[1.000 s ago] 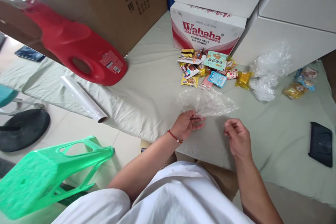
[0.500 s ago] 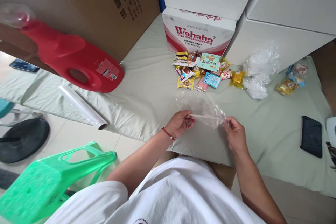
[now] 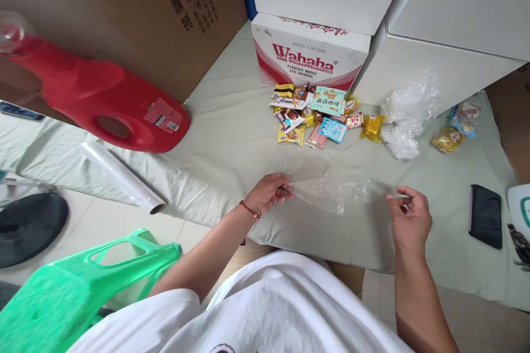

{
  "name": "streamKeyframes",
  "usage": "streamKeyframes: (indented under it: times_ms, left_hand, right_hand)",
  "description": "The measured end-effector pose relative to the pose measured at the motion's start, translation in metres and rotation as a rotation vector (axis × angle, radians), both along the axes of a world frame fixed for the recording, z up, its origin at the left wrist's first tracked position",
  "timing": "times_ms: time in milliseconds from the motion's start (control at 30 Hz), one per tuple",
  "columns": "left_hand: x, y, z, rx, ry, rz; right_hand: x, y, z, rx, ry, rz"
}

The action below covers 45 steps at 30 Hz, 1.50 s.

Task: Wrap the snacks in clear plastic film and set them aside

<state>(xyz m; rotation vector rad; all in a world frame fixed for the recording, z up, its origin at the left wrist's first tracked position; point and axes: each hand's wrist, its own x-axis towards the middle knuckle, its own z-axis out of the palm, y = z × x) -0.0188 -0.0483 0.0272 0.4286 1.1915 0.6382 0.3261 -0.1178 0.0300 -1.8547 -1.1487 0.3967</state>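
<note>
A clear plastic bag [image 3: 327, 185] stretches out over the pale green cloth, its left end pinched in the fingers of my left hand [image 3: 271, 192]. My right hand [image 3: 411, 218] is raised to the right of the bag, apart from it, thumb and fingers parted around nothing. Just beyond the bag lies a pile of small wrapped snacks [image 3: 312, 113], with a yellow-wrapped one [image 3: 373, 127] at its right edge. Crumpled clear plastic bags [image 3: 408, 116] rest farther right, and beside them is a bagged group of snacks [image 3: 449, 138].
A Wahaha water carton [image 3: 308, 55] stands behind the snacks, against white boxes [image 3: 439, 71]. At left are a red jug [image 3: 111, 99], a plastic-film roll [image 3: 124, 179] and a green stool [image 3: 83, 281]. A black pouch [image 3: 486, 216] lies at right.
My right hand has let go of the plastic bag and moved right. My left hand, still pinching the bag, has shifted slightly left, and the bag now hangs flatter.
</note>
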Motion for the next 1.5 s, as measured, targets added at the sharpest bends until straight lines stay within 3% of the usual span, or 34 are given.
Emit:
streamKeyframes:
  times_ms: [133,233,333,400,467,567,667,800,933,1100,1200,1333,1500]
  left_hand:
    - [0.002,-0.003,-0.006,0.121,0.161,-0.129]
    - [0.001,-0.007,-0.007,0.418,0.57,-0.111]
    - [0.002,-0.007,0.008,0.788,1.014,-0.024]
    - [0.009,-0.001,0.026,1.013,1.214,-0.04]
    - [0.023,0.011,0.04,1.209,1.332,-0.157]
    - [0.053,0.036,0.039,1.373,1.299,-0.515]
    - [0.078,0.058,0.014,1.276,1.24,-0.805]
    - [0.086,0.062,-0.019,1.157,1.264,-0.89]
    - [0.071,0.045,-0.028,0.917,1.349,-0.673]
    - [0.046,0.02,-0.026,0.722,1.364,-0.347]
    - [0.033,0.013,-0.024,0.707,1.298,-0.167]
    - [0.02,0.01,-0.021,0.686,1.169,-0.043]
    - [0.009,0.005,-0.021,0.709,1.118,-0.067]
  right_hand:
    - [-0.035,0.009,0.017,0.083,-0.35,0.553]
    - [-0.063,0.021,0.012,0.036,-0.475,0.82]
    - [-0.078,0.03,-0.001,0.011,-0.552,0.93]
    - [-0.083,0.029,-0.009,0.018,-0.582,0.98]
    - [-0.086,0.025,-0.014,0.034,-0.599,1.012]
    - [-0.09,0.017,-0.016,0.085,-0.599,1.019]
    - [-0.088,0.006,-0.015,0.115,-0.577,0.955]
    - [-0.07,-0.02,-0.02,0.13,-0.553,0.802]
    - [-0.044,-0.058,-0.036,0.152,-0.521,0.673]
    - [-0.022,-0.084,-0.043,0.012,-0.404,0.617]
    - [-0.017,-0.075,-0.036,-0.095,-0.197,0.466]
    - [-0.019,-0.036,-0.03,-0.258,0.007,0.173]
    - [-0.046,0.03,-0.033,-0.305,-0.084,0.185]
